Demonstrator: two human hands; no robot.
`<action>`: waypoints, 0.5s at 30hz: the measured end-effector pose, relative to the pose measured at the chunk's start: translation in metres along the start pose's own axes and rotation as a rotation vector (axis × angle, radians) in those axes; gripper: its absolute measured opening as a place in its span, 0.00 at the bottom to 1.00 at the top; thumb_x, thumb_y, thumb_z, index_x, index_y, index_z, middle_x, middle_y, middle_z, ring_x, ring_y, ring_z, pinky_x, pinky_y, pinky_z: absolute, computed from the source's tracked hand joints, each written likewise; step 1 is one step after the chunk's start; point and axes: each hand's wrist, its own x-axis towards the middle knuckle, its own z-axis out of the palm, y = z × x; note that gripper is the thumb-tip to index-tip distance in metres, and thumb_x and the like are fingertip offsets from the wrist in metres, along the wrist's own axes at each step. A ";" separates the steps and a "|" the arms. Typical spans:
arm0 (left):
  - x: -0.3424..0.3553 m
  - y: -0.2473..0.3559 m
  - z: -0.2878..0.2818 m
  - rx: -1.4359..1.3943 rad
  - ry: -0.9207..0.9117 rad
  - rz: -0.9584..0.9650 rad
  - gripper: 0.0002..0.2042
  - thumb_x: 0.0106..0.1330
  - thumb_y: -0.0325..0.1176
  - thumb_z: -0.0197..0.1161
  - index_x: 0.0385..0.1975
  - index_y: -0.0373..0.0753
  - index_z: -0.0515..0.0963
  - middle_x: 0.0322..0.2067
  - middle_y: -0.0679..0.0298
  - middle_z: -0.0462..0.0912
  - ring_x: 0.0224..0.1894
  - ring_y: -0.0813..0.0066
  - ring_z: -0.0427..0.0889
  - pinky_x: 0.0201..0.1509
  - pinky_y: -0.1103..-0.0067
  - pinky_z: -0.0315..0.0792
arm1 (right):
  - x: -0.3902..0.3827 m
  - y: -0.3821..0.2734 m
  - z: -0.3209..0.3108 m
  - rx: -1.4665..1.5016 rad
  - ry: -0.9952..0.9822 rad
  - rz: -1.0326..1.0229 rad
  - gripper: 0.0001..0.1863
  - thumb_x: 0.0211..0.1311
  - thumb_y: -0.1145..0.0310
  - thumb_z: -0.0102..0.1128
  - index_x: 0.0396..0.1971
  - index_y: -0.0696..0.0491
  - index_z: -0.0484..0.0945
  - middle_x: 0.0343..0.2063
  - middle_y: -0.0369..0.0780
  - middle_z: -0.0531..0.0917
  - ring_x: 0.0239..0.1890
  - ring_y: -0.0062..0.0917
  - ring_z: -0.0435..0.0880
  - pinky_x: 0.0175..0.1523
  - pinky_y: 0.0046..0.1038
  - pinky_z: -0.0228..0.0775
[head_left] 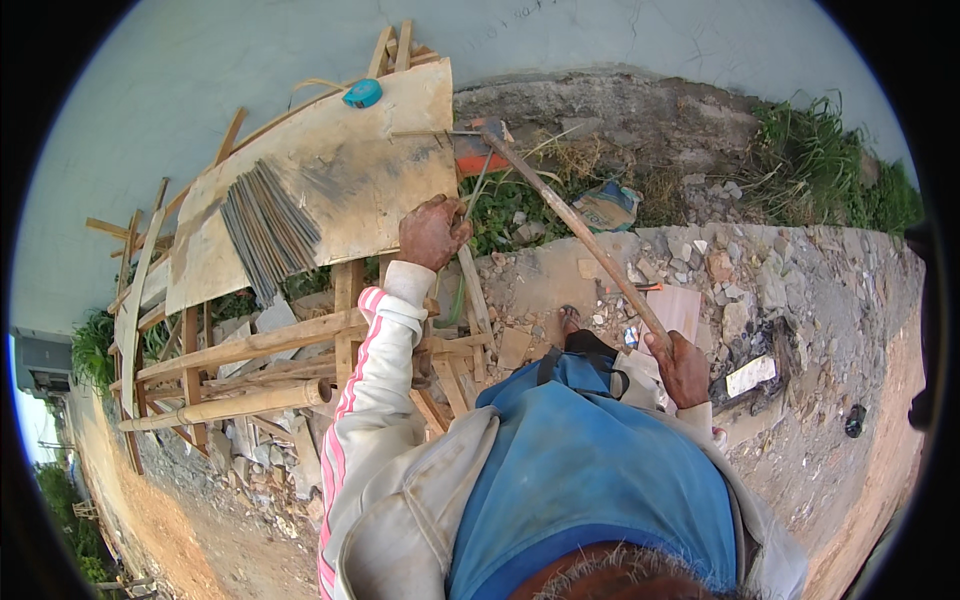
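My right hand is wrapped round the near end of a long rusty metal bar. The bar slants away to the far left, and its far end meets a thin steel rod at the right edge of a worn wooden board. Part of that rod lies across the board; a bent length runs down toward my left hand, which is closed round it at the board's front right corner. On the board's left, a row of cut steel rods lies side by side.
A teal tape measure rests on the board's far edge. Timber poles stand and lie under and left of it. Rubble and a pale tile cover the ground at right. A wall runs behind, with weeds at its foot.
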 end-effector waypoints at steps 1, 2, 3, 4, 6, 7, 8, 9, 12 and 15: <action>-0.001 0.003 0.001 0.006 0.003 -0.004 0.15 0.54 0.39 0.63 0.39 0.39 0.82 0.38 0.56 0.82 0.42 0.55 0.82 0.46 0.63 0.77 | 0.004 0.006 -0.001 0.038 -0.010 -0.026 0.34 0.63 0.36 0.55 0.29 0.58 0.80 0.18 0.51 0.80 0.25 0.49 0.82 0.32 0.45 0.71; -0.002 0.005 0.001 0.008 0.006 -0.007 0.15 0.54 0.39 0.63 0.39 0.39 0.82 0.38 0.56 0.82 0.42 0.55 0.82 0.46 0.63 0.77 | 0.007 0.012 0.000 0.059 -0.025 -0.014 0.34 0.62 0.36 0.56 0.28 0.58 0.80 0.18 0.51 0.80 0.25 0.49 0.82 0.32 0.45 0.71; -0.001 0.007 0.002 0.070 0.013 0.005 0.13 0.54 0.38 0.62 0.37 0.40 0.82 0.36 0.56 0.81 0.40 0.54 0.82 0.45 0.64 0.77 | 0.013 0.017 0.002 0.087 -0.038 -0.012 0.34 0.62 0.36 0.56 0.27 0.58 0.80 0.18 0.51 0.80 0.25 0.48 0.82 0.32 0.45 0.71; -0.001 0.009 0.004 0.096 0.030 0.013 0.14 0.53 0.37 0.62 0.38 0.40 0.81 0.36 0.55 0.81 0.40 0.54 0.82 0.45 0.64 0.77 | 0.019 0.022 0.003 0.112 -0.053 -0.014 0.33 0.61 0.36 0.57 0.26 0.58 0.80 0.18 0.51 0.80 0.25 0.48 0.82 0.32 0.45 0.70; 0.000 0.015 0.008 0.147 0.020 -0.009 0.14 0.52 0.37 0.62 0.38 0.38 0.81 0.36 0.54 0.80 0.40 0.53 0.82 0.46 0.63 0.77 | 0.032 0.032 0.000 0.223 -0.050 -0.054 0.28 0.62 0.43 0.63 0.23 0.58 0.78 0.16 0.43 0.75 0.21 0.32 0.76 0.28 0.36 0.66; 0.001 0.018 0.010 0.158 0.017 -0.047 0.17 0.50 0.36 0.63 0.40 0.36 0.79 0.36 0.52 0.80 0.41 0.53 0.82 0.47 0.62 0.77 | 0.038 0.035 -0.002 0.291 -0.068 -0.067 0.27 0.63 0.44 0.63 0.23 0.57 0.77 0.16 0.38 0.73 0.21 0.26 0.72 0.27 0.33 0.63; 0.003 0.021 0.012 0.175 0.024 -0.064 0.17 0.50 0.36 0.63 0.40 0.36 0.79 0.37 0.52 0.80 0.42 0.53 0.82 0.47 0.62 0.77 | 0.046 0.036 -0.004 0.357 -0.098 -0.042 0.26 0.63 0.45 0.64 0.23 0.56 0.76 0.15 0.34 0.71 0.20 0.20 0.68 0.26 0.30 0.60; 0.005 0.025 0.015 0.193 0.027 -0.076 0.18 0.50 0.36 0.64 0.41 0.35 0.78 0.37 0.52 0.80 0.42 0.53 0.82 0.47 0.62 0.77 | 0.060 0.035 -0.004 0.408 -0.088 -0.068 0.21 0.63 0.55 0.67 0.25 0.59 0.77 0.15 0.36 0.68 0.22 0.17 0.62 0.26 0.27 0.60; 0.017 0.035 0.024 0.279 -0.004 -0.102 0.18 0.51 0.36 0.64 0.41 0.35 0.77 0.38 0.53 0.81 0.43 0.55 0.82 0.47 0.62 0.75 | 0.102 0.025 0.002 0.615 -0.038 -0.192 0.21 0.64 0.54 0.66 0.27 0.59 0.76 0.16 0.33 0.71 0.21 0.17 0.64 0.26 0.26 0.60; 0.032 0.042 0.033 0.342 0.000 -0.157 0.17 0.52 0.37 0.64 0.40 0.36 0.77 0.38 0.54 0.82 0.42 0.57 0.83 0.46 0.61 0.75 | 0.144 0.006 0.018 0.946 -0.147 -0.222 0.20 0.66 0.54 0.64 0.26 0.56 0.75 0.19 0.29 0.72 0.22 0.15 0.64 0.27 0.23 0.58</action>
